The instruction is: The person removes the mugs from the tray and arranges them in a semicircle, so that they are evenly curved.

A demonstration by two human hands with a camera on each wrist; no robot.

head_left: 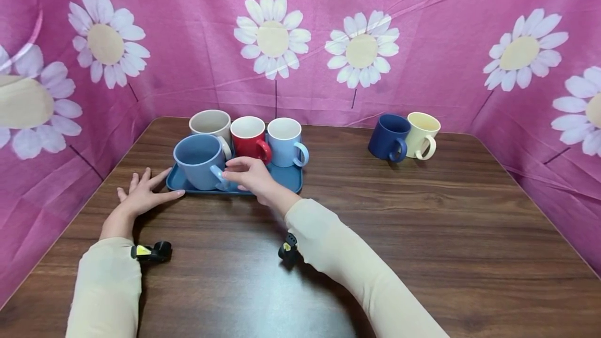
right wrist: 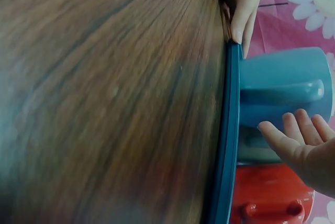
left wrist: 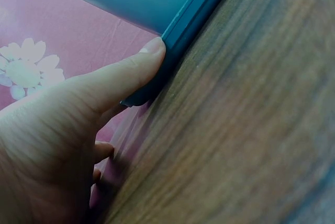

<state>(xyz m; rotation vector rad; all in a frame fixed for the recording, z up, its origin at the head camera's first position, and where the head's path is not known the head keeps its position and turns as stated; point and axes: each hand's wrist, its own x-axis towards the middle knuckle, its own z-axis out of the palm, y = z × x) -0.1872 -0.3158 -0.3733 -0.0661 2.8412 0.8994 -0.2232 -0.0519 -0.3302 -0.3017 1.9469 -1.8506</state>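
A large blue mug [head_left: 203, 172] stands at the front left of a blue tray [head_left: 287, 177], its handle turned toward my right hand [head_left: 255, 177]. In the right wrist view, the right fingers are extended and apart from the mug handle [right wrist: 288, 93]. My left hand [head_left: 141, 198] is at the tray's front left corner, fingers spread, with the thumb [left wrist: 131, 72] against the tray edge. Behind on the tray stand a beige mug [head_left: 206, 121], a red mug [head_left: 246, 142] and a light blue mug [head_left: 283, 147].
A navy mug [head_left: 387, 137] and a pale yellow mug [head_left: 420, 137] stand side by side at the back right of the wooden table [head_left: 422, 223]. A pink cloth [head_left: 202, 40] with daisies hangs behind and along both sides.
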